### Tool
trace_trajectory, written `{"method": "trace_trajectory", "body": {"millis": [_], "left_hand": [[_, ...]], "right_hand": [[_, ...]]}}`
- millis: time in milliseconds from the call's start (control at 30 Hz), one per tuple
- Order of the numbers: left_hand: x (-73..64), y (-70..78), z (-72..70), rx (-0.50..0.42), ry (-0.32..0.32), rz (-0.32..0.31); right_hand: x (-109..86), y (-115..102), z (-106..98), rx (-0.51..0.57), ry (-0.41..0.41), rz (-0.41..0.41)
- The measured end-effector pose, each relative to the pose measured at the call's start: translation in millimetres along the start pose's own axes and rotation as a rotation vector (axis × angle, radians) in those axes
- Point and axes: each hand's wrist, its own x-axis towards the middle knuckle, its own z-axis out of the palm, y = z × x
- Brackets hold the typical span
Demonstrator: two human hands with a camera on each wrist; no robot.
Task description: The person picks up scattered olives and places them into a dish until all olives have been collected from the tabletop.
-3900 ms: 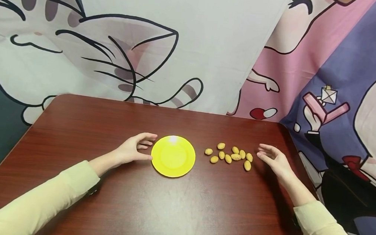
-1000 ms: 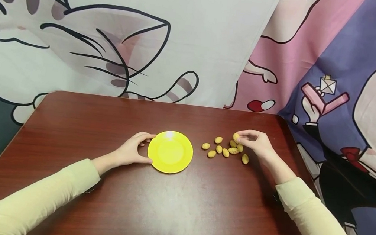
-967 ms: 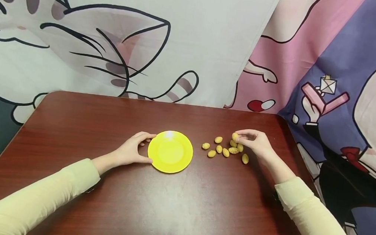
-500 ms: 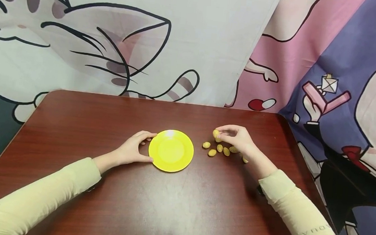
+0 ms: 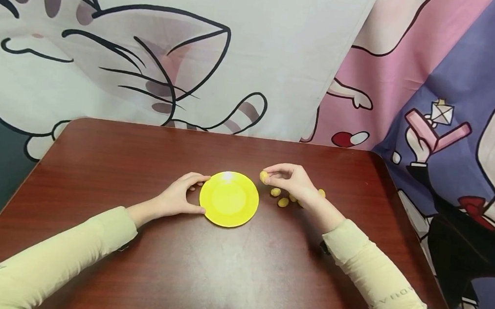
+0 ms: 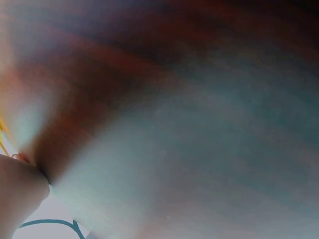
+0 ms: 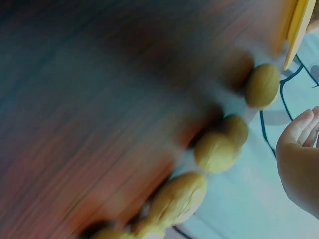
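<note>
A yellow plate (image 5: 229,199) lies flat on the table, its edge also in the right wrist view. My left hand (image 5: 177,196) holds the plate's left side, with fingertips at the upper rim and thumb at the lower rim. Between the thumb and fingertips of my right hand (image 5: 291,179) is a small yellow oval piece (image 5: 263,176), potato-like, raised just right of the plate. Several similar oval pieces (image 5: 283,203) lie below and behind this hand, partly hidden by it. In the right wrist view these pieces (image 7: 179,198) look lumpy.
The brown wooden table (image 5: 227,280) spreads around the plate. Behind its far edge hangs a white cloth (image 5: 309,57) with a cartoon cat, and a pink and blue cartoon cloth continues to the right. The left wrist view is mostly blurred tabletop.
My right hand has picked up a yellow oval piece from the right end of the group and carried it left, towards the plate. My left hand has moved in against the rim.
</note>
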Motion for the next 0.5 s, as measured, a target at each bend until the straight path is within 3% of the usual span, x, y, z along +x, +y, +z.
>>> {"method": "trace_trajectory", "body": {"millis": [500], "left_hand": [[-0.1, 2.7, -0.4, -0.003, 0.004, 0.002]], "right_hand": [[17.5, -7, 48, 0.009, -0.140, -0.013]]}}
